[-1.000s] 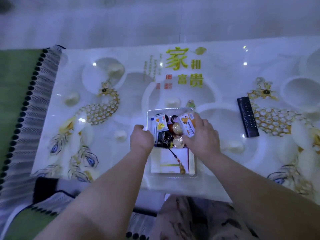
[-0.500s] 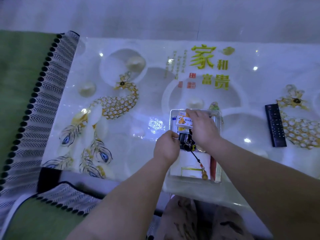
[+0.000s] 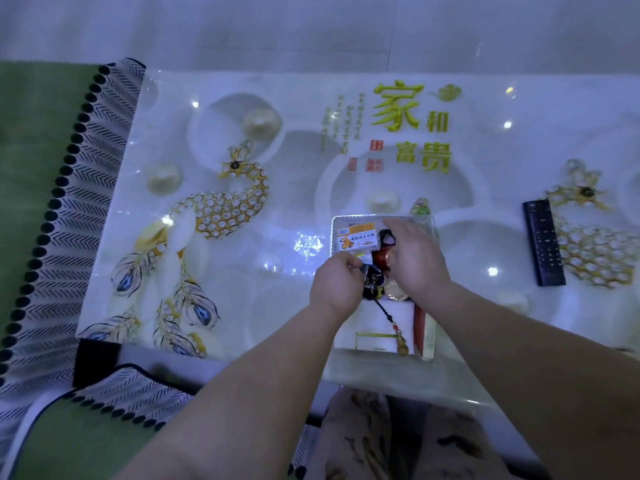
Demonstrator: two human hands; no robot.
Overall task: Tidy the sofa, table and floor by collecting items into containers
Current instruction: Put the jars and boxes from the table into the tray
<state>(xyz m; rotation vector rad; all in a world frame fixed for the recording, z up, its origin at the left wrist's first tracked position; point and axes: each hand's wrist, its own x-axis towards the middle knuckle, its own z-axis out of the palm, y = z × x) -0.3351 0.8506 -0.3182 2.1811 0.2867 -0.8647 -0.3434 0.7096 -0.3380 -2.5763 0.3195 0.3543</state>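
Observation:
A clear plastic tray [image 3: 334, 226] sits near the front edge of the glossy printed table [image 3: 277, 188]. In it lie an orange-and-white box [image 3: 356, 239], white papers [image 3: 377, 320], a narrow red-sided box [image 3: 424, 332], a gold disc [image 3: 396, 292] and a dark key bunch [image 3: 372, 289] with a black cord ending in a gold gourd charm [image 3: 401, 346]. My left hand [image 3: 334, 289] grips the tray's left rim beside the keys. My right hand [image 3: 414, 258] lies palm down over the tray's far right contents, fingers spread; what is under it is hidden.
A black remote control [image 3: 543, 242] lies on the table to the right. A green rug [image 3: 38, 161] with a black-and-white fringed border [image 3: 69, 216] covers the floor on the left. My patterned trouser legs [image 3: 391, 441] show below the table's front edge.
The orange-and-white box has gone from standing on edge to lying flat at the tray's far left. My right hand has shifted off it to the right. The view has drifted left.

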